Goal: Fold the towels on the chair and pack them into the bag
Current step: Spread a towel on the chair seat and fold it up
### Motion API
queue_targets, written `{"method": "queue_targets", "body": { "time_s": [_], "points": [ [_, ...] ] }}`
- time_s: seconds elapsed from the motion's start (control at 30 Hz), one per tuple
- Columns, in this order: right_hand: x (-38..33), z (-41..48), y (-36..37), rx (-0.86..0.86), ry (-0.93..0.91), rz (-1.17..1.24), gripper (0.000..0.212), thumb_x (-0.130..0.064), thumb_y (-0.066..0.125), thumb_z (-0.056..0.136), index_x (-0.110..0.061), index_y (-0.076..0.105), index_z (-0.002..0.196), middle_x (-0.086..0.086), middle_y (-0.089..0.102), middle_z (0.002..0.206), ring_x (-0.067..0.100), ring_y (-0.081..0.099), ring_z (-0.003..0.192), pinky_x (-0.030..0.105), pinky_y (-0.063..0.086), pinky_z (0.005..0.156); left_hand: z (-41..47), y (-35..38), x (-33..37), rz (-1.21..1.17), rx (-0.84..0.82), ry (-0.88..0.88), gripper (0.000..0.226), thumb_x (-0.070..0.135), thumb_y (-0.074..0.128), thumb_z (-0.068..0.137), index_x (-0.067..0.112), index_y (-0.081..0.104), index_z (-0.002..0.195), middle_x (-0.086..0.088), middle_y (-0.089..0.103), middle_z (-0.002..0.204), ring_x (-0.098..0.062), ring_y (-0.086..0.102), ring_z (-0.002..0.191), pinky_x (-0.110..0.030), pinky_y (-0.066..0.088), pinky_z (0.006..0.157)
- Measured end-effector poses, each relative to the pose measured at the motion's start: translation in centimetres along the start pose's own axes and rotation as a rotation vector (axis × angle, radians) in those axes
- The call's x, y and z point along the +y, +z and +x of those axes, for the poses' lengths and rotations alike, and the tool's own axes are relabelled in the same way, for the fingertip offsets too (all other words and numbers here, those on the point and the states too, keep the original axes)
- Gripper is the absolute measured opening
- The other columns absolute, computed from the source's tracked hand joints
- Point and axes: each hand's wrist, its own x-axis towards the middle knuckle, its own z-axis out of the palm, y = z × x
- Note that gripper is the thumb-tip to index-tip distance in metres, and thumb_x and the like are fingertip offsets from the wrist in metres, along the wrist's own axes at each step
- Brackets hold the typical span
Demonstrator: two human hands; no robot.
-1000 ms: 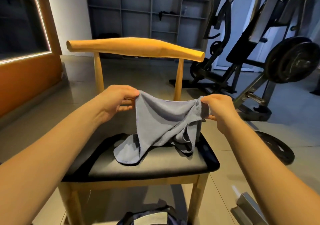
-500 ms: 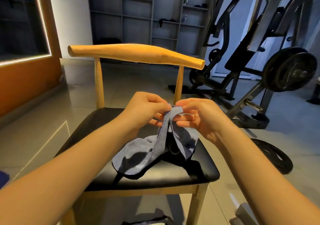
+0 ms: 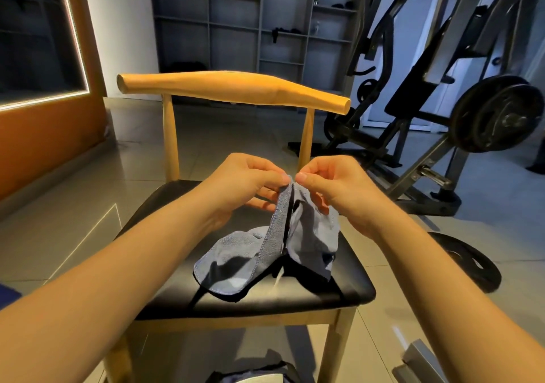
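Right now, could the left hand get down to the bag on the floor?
Probably yes, once freed. The left hand pinches the towel above the chair seat, and the bag sits low in front of the seat with nothing visible between.

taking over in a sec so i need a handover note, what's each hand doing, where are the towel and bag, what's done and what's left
Left hand: fingers pinch the top edge of the blue-grey cloth towel.
Right hand: pinches the same edge, close beside the left.
Towel: doubled over, top lifted, lower end resting on the wooden chair's black padded seat.
Dark bag: on the floor before the chair, only its top in view.
Done: first fold brought together.
Left: finish folding, pack the towel into the bag.
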Motion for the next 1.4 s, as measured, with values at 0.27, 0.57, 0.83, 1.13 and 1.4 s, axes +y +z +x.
{"method": "queue_targets", "body": {
  "time_s": [0.27,0.57,0.83,1.13,1.4],
  "points": [
    [2.3,-1.0,0.2,-0.194,0.111,-0.203,0.013,0.01,0.06,0.091,0.001,0.069,0.086,0.028,0.07,0.087,0.028,0.072,0.072,0.041,0.064,0.068,0.7,0.7,-3.4,0.049,0.09,-0.189,0.008,0.006,0.067,0.091,0.001,0.074,0.09,-0.009,0.071,0.07,-0.018,0.067,0.058,-0.028,0.055,0.054],
    [3.1,-3.6,2.7,-0.467,-0.11,-0.512,0.029,-0.01,0.071,0.085,-0.032,0.074,0.104,0.005,0.057,0.069,0.015,0.05,0.059,0.034,0.047,0.057,1.6,-1.9,-8.0,-0.122,0.32,-0.44,0.014,0.005,0.062,0.092,0.007,0.064,0.078,-0.007,0.06,0.07,-0.017,0.055,0.053,-0.023,0.049,0.045],
    [2.0,-4.5,5.1,-0.529,-0.336,-0.922,0.016,-0.025,0.07,0.091,-0.029,0.075,0.106,-0.015,0.052,0.087,0.01,0.052,0.079,0.023,0.036,0.063,0.8,-2.3,-7.6,-0.221,0.29,-0.456,0.008,0.005,0.058,0.094,0.004,0.066,0.091,-0.008,0.068,0.071,-0.016,0.066,0.05,-0.025,0.057,0.048],
    [-0.2,-2.6,1.8,-0.183,-0.251,-0.268,0.007,-0.021,0.077,0.089,-0.014,0.077,0.087,-0.002,0.066,0.088,0.021,0.06,0.074,0.028,0.049,0.067,-0.7,-1.5,-2.7,-0.203,0.036,-0.14,0.007,0.013,0.066,0.091,0.011,0.073,0.09,-0.011,0.072,0.086,-0.018,0.067,0.072,-0.025,0.055,0.06],
    [-1.7,-1.5,0.1,0.027,-0.213,0.077,0.012,-0.008,0.075,0.089,0.003,0.073,0.09,0.001,0.066,0.067,0.0,0.053,0.053,0.013,0.04,0.051,-1.9,-0.9,1.0,-0.096,-0.07,0.065,0.012,0.02,0.072,0.091,0.012,0.081,0.092,-0.011,0.074,0.091,-0.02,0.068,0.082,-0.029,0.056,0.072]
  ]
}}
